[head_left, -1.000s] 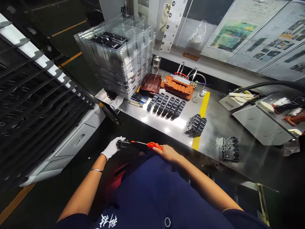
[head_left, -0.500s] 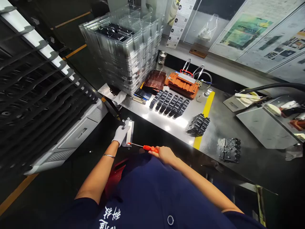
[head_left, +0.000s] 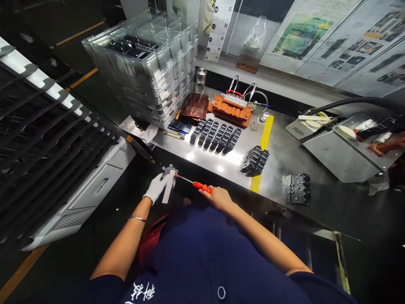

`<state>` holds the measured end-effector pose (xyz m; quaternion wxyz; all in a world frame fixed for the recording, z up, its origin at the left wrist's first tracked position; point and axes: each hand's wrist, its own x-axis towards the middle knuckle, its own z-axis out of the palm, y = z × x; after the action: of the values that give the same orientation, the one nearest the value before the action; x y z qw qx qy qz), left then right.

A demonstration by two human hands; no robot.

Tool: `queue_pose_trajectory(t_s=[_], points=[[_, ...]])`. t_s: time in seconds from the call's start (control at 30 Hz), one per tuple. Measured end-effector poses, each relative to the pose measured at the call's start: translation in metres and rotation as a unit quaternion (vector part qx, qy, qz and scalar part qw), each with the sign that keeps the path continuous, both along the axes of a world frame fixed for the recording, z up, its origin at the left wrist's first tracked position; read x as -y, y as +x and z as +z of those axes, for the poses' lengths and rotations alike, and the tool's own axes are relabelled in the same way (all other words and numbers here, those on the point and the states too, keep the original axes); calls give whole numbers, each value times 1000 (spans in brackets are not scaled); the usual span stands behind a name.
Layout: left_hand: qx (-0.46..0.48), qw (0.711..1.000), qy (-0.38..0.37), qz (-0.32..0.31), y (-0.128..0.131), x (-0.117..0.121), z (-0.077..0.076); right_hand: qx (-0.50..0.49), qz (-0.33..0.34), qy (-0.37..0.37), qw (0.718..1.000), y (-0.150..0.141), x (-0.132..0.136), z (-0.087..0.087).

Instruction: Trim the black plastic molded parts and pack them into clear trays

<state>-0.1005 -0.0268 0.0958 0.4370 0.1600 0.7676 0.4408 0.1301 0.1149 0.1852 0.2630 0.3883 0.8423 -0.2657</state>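
My left hand (head_left: 155, 188), in a white glove, is closed around a flat grey part (head_left: 172, 179) with a pale strip along it and small round lugs at its top end. It is held in the air in front of the bench edge. My bare right hand (head_left: 219, 197) is wrapped round the handle of a red-handled tool (head_left: 200, 185) with a thin metal shaft and a small red tip. That tip is at the upper right edge of the grey part; whether it touches cannot be made out.
On the metal bench (head_left: 218, 162) stand a row of black ribbed parts (head_left: 215, 136), a black stack (head_left: 255, 161) and a single black part (head_left: 299, 188). Behind are an orange fixture (head_left: 232, 109) and stacked clear trays (head_left: 158, 80). A grey box-shaped machine (head_left: 344, 156) is at right.
The red tool's tip has moved from the grey part's lower end to its upper right edge. The part has tilted in my left hand. The whole view has shifted slightly.
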Motion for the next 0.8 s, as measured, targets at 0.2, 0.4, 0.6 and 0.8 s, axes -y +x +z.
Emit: queue_pose_trajectory(t_s=[0.2,0.4,0.6,0.8], points=[[-61,996,-40,-56,17,-1,7,-10,1,-16,1000,16,-13,-6],[-144,966,-123,-176,41,-16,10,-32,-5,-42,999,44,-32,-13],[-209,911,-219,-281,79,-65,13,18,-7,-158,987,103,-76,-15],[-226,922,-112,-293,162,-221,25,17,-87,-142,986,177,-104,-16]])
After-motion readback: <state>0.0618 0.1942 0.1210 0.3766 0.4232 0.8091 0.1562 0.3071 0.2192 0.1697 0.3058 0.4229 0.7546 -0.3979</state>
